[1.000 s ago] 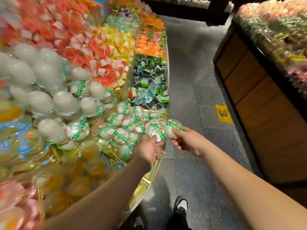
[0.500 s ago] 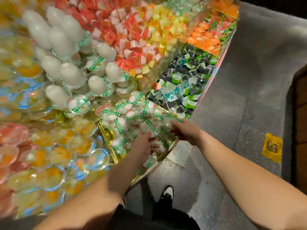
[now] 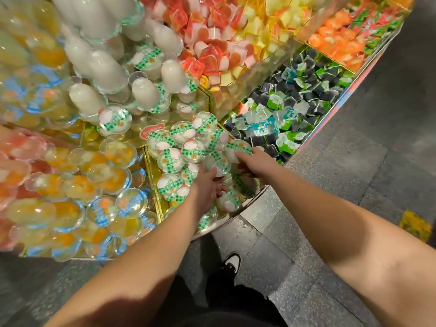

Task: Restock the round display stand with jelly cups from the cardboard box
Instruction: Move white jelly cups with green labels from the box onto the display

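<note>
Round display stand (image 3: 257,197) compartment: left hand (image 3: 208,187) and right hand (image 3: 256,162) each pinch 1 jelly cup (image 3: 237,149), placing; release next.

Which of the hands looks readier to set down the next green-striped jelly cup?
Probably the right hand: it pinches a green-lidded cup at the pile's edge, while the left hand holds one lower in the compartment.

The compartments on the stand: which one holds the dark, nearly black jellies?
The compartment just right of the green-lidded jelly cups that the hands are arranging. Its small packs are black with green and teal lids; the others hold white, orange, red or yellow sweets.
</note>
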Demonstrator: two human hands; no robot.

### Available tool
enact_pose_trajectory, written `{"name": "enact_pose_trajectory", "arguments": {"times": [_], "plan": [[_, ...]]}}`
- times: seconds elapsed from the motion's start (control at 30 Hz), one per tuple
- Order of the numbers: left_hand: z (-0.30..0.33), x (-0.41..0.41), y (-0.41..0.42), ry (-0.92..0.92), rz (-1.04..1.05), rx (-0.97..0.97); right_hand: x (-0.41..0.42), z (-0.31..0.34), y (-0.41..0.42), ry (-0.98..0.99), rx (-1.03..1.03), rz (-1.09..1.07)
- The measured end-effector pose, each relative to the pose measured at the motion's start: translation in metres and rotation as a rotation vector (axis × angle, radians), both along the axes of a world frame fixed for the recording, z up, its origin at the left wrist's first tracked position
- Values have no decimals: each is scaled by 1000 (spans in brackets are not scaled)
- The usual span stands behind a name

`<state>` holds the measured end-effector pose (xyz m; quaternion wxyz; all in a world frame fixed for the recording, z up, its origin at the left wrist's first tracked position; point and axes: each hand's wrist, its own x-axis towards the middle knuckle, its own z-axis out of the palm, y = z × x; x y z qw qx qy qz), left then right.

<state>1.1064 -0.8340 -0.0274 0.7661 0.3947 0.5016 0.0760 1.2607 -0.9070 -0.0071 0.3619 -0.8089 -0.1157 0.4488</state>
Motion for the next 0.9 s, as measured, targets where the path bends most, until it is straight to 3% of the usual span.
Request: {"name": "enact_pose_trajectory", "arguments": {"times": [0.3, 0.6, 0.9], "plan": [[-5, 4, -1, -32, 15, 38, 4, 1, 5, -94, -69, 58], [2, 2, -2, 88, 49, 51, 8, 7, 11, -285, -232, 196], [34, -16, 10, 129, -186, 125, 8, 15, -3, -244, -137, 39]]}}
